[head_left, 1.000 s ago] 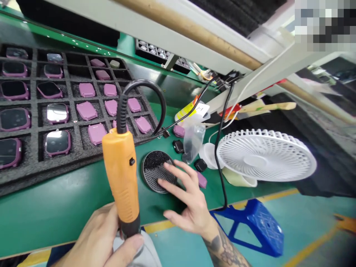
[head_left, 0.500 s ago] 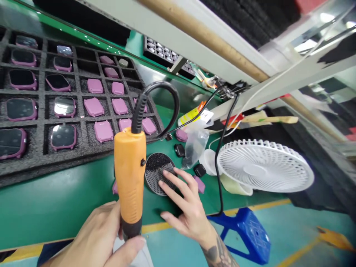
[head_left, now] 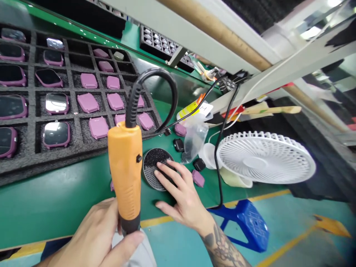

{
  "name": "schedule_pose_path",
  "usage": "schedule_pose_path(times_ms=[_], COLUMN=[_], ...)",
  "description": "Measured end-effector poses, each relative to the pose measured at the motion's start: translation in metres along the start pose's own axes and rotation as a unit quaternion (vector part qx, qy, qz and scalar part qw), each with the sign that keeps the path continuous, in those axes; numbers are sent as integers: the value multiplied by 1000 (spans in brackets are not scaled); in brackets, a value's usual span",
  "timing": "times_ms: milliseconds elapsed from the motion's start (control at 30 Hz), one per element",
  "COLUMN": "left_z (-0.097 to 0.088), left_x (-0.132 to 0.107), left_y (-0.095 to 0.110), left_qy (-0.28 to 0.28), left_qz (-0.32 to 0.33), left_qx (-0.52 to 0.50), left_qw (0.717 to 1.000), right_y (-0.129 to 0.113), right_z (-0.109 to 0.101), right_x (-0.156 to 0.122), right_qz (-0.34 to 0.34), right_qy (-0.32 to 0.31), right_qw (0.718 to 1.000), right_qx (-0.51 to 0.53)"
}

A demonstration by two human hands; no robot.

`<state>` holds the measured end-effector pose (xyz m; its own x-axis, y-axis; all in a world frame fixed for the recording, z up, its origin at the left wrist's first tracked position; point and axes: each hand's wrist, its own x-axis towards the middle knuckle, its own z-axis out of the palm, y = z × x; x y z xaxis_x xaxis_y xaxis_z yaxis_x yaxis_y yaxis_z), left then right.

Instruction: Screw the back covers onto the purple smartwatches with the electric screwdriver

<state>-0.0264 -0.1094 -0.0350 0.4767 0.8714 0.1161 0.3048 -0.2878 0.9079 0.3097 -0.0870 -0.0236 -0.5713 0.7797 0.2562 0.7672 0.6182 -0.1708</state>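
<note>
My left hand (head_left: 94,233) is wrapped round the dark lower end of an orange electric screwdriver (head_left: 125,170), which stands upright with its black cord looping from the top. The tool's tip is hidden. My right hand (head_left: 182,194) lies with fingers spread over a round, dotted screw tray (head_left: 151,178), fingertips on or just above its surface. Tiny dark pieces, likely screws, lie heaped at the tray's far side. Behind the screwdriver a bit of a pink watch case (head_left: 112,185) shows. Another pink case (head_left: 198,178) lies just right of my right hand.
A grey foam tray (head_left: 73,146) holds pink-framed watches and pink cases in compartments. Right of the screw tray lie small black parts (head_left: 199,164), a clear plastic bag (head_left: 195,139) and a white fan (head_left: 264,159). A blue stool (head_left: 250,226) stands below. A metal beam (head_left: 200,40) crosses above.
The view has shifted slightly, so most things sit a little further left and higher. My right fingers have slid a little over the screw tray. My left hand keeps its hold on the screwdriver.
</note>
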Motion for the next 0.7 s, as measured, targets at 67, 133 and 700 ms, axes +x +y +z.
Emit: schedule_pose_path(times_ms=[67, 133, 700], left_z=[-4, -7, -4], left_x=[0, 1, 5], left_y=[4, 7, 4], left_qy=[-8, -14, -10], left_qz=[-17, -25, 18], left_qx=[-3, -6, 6], left_qw=[1000, 1000, 1000], right_y=[0, 0, -1], right_z=[2, 2, 5], right_x=[5, 6, 10], right_qz=[6, 11, -8], right_qy=[-6, 9, 24], right_qw=[1000, 1000, 1000], right_qx=[-1, -1, -2])
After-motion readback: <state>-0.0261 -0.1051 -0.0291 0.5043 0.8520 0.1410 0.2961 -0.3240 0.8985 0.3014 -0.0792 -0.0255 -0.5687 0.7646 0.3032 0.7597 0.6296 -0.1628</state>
